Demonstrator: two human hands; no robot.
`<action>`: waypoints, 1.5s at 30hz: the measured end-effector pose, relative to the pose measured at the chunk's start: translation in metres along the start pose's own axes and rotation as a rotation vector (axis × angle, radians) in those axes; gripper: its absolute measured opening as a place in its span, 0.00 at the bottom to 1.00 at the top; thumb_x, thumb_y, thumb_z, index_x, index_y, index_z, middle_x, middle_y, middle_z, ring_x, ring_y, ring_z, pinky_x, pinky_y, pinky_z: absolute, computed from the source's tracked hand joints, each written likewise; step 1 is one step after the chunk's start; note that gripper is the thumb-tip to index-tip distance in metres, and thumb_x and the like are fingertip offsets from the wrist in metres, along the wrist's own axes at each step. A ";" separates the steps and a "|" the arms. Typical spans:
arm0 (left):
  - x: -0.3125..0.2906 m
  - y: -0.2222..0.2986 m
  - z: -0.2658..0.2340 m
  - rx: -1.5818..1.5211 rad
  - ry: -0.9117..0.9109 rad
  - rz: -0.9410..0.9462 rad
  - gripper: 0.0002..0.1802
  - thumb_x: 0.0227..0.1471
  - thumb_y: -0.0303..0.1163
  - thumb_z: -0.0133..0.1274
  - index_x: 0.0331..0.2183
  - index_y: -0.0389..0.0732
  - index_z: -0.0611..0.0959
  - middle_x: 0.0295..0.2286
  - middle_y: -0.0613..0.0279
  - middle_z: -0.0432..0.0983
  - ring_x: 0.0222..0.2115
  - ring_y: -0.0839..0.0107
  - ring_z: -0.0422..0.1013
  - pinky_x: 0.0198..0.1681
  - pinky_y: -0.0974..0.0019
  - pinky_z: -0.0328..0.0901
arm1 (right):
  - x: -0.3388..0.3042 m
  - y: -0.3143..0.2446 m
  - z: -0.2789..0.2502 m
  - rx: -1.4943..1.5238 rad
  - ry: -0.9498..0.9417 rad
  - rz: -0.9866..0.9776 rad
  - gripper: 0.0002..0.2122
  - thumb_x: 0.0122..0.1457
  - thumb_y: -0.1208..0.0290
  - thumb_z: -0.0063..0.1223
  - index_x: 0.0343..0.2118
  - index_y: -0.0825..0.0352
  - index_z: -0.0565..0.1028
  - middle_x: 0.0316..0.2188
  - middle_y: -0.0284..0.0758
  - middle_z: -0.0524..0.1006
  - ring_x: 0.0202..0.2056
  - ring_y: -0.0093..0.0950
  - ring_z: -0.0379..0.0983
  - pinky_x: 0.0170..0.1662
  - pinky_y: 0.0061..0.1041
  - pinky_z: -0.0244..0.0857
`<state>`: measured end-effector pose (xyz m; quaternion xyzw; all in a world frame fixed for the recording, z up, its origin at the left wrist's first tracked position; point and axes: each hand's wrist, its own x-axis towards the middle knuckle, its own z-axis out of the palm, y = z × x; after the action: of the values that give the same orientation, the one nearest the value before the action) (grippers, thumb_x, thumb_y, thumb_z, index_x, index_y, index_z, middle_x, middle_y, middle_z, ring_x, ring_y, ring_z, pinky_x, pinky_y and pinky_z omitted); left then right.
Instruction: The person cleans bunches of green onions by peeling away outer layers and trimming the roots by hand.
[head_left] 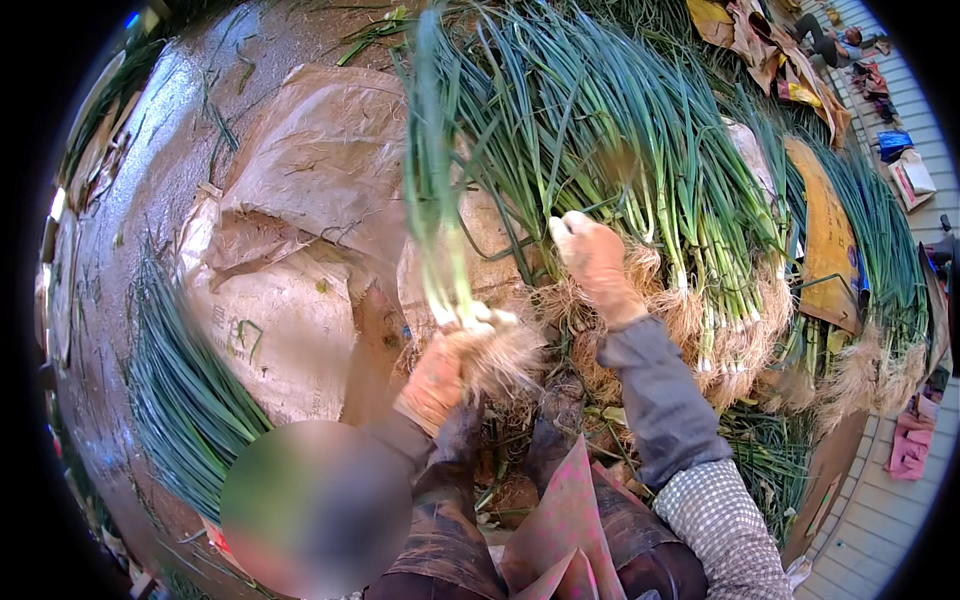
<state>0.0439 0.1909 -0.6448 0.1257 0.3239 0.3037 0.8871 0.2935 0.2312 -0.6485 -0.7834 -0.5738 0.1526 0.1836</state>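
Observation:
My left hand (436,383), in an orange-tan glove, is closed around the root end of a small bunch of green onions (455,270). Their white bulbs and shaggy roots stick out past the fingers, and the green leaves rise upward, blurred. My right hand (598,262), gloved alike with pale fingertips, is at the left edge of a big heap of green onions (640,130). Its fingers are curled against the stalks; whether a stalk is between them cannot be made out. The heap's roots hang toward me, with leaves pointing away.
Crumpled tan sacks (290,330) lie left of my hands on wet brown ground (150,150). Another green onion bundle (190,390) rests at the left. More onions (890,250) and a yellow-brown sack (825,235) are at right, beside light paving (880,500). A blurred disc covers the lower left.

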 end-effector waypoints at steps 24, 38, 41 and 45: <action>0.009 -0.043 0.063 -0.138 -0.032 -0.185 0.08 0.50 0.21 0.51 0.36 0.35 0.78 0.31 0.60 0.76 0.29 0.71 0.73 0.33 0.68 0.70 | -0.040 -0.001 -0.010 0.738 0.070 0.388 0.14 0.65 0.59 0.42 0.36 0.65 0.75 0.21 0.30 0.77 0.14 0.16 0.65 0.16 0.17 0.64; 0.012 -0.037 0.015 0.367 0.125 0.171 0.09 0.48 0.20 0.52 0.35 0.33 0.81 0.28 0.59 0.78 0.29 0.68 0.75 0.31 0.66 0.70 | -0.164 -0.049 -0.058 0.831 -0.301 -0.336 0.06 0.61 0.72 0.49 0.34 0.66 0.77 0.23 0.34 0.77 0.22 0.23 0.74 0.25 0.22 0.72; 0.001 -0.029 0.024 0.054 0.090 0.004 0.11 0.47 0.20 0.51 0.37 0.32 0.79 0.30 0.57 0.78 0.31 0.66 0.75 0.35 0.64 0.71 | -0.134 -0.008 -0.075 0.908 0.188 0.102 0.09 0.63 0.70 0.46 0.42 0.63 0.74 0.28 0.31 0.76 0.28 0.19 0.72 0.27 0.15 0.71; -0.010 -0.030 0.026 -0.205 -0.066 -0.164 0.13 0.47 0.20 0.49 0.38 0.31 0.78 0.32 0.55 0.77 0.32 0.64 0.75 0.39 0.62 0.72 | -0.106 -0.001 -0.038 1.200 -0.481 0.588 0.17 0.64 0.60 0.43 0.52 0.63 0.69 0.28 0.27 0.73 0.25 0.13 0.65 0.25 0.07 0.60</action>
<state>0.0687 0.1606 -0.6331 0.0174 0.2711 0.2573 0.9274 0.2785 0.1261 -0.6113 -0.6140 -0.1801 0.6544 0.4029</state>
